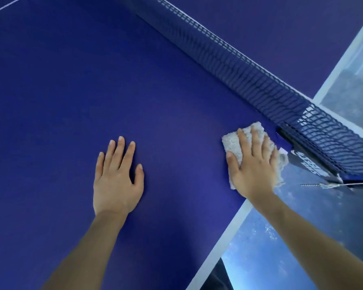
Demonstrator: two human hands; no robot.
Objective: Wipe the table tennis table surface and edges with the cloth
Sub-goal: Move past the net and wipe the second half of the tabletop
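The right hand (253, 166) presses flat, fingers straight, on the white terry cloth (232, 143) at the side edge of the blue worktop (71, 91) just beside the net (270, 95), while the left hand (117, 178) rests flat-palmed on the surface, well apart.

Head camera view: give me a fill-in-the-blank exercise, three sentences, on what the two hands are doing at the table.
The right hand presses flat on a pale ____.
The left hand lies flat on the table and holds ____.
Just beyond the right hand stands the table's ____.
Missing words: cloth; nothing; net.
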